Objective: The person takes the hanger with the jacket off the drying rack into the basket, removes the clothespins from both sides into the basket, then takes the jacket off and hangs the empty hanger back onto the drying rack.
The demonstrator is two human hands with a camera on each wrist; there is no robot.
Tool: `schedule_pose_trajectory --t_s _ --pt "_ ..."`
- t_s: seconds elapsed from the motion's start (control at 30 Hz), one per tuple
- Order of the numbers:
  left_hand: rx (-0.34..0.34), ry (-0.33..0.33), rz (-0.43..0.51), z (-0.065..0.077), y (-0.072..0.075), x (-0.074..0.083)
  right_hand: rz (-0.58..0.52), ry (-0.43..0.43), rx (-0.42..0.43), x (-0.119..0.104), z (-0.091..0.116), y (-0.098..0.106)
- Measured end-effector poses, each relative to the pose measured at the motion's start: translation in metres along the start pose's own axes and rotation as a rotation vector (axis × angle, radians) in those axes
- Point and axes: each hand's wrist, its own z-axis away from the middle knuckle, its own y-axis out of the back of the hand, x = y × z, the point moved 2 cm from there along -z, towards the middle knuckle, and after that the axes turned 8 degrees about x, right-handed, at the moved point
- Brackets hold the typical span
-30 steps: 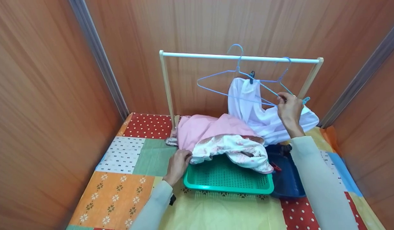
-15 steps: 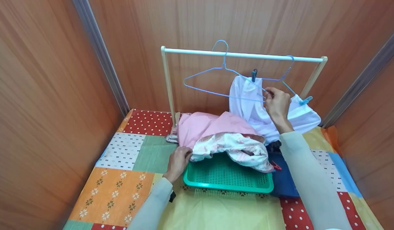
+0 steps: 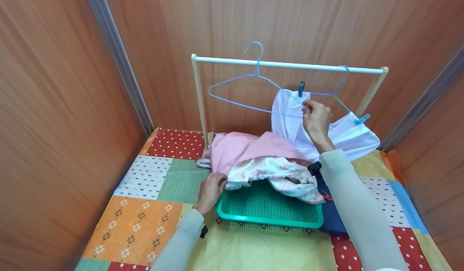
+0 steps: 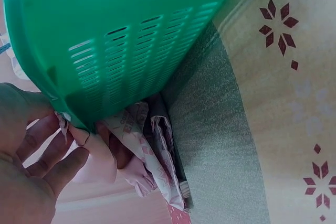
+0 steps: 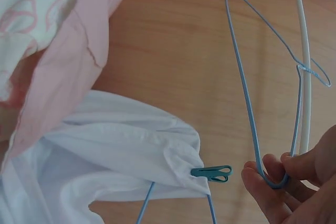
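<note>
My right hand [image 3: 315, 118] pinches one lower corner of a blue wire hanger [image 5: 244, 85]. In the head view the hanger's hook rises above the white rail [image 3: 224, 60] and its neck overlaps the rail. With its fingertips my left hand [image 3: 211, 190] pinches the edge of a pink cloth [image 3: 239, 145] with a printed white lining [image 3: 254, 171], right at the corner of a green basket [image 3: 269, 222]. That cloth is bunched over the basket's back half. Behind the right hand, a white garment [image 3: 286, 109] is clipped to a second hanger [image 3: 343, 102].
A dark clothespin [image 3: 301, 89] and a teal one [image 3: 363, 119] grip the white garment. Right of the basket sits a dark blue tray [image 3: 331, 220], partly behind the right sleeve, with a red clothespin [image 3: 326, 195] near it. Wooden panels stand around the patchwork cover [image 3: 141, 226].
The right hand has carried the hanger leftward along the rail and slightly up; its hook now rises higher above the rail. The left hand has stayed on the cloth's edge.
</note>
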Motion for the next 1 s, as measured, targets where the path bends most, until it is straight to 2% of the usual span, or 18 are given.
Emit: schedule_pose_trajectory --t_s 0.37,0.53,0.8,1.0 --pt "0.035 -0.044 -0.025 -0.004 -0.001 0.000 0.013 0.051 -0.019 0.005 0.012 -0.011" --pt "0.020 -0.039 -0.028 -0.005 -0.001 -0.001 -0.002 0.049 -0.053 0.013 0.018 -0.015" --pt "0.014 -0.042 -0.014 -0.004 -0.002 -0.002 -0.037 -0.037 -0.097 0.029 0.026 -0.008" --pt "-0.002 -0.013 -0.010 -0.004 -0.002 -0.002 -0.081 -0.094 -0.126 0.051 0.052 0.003"
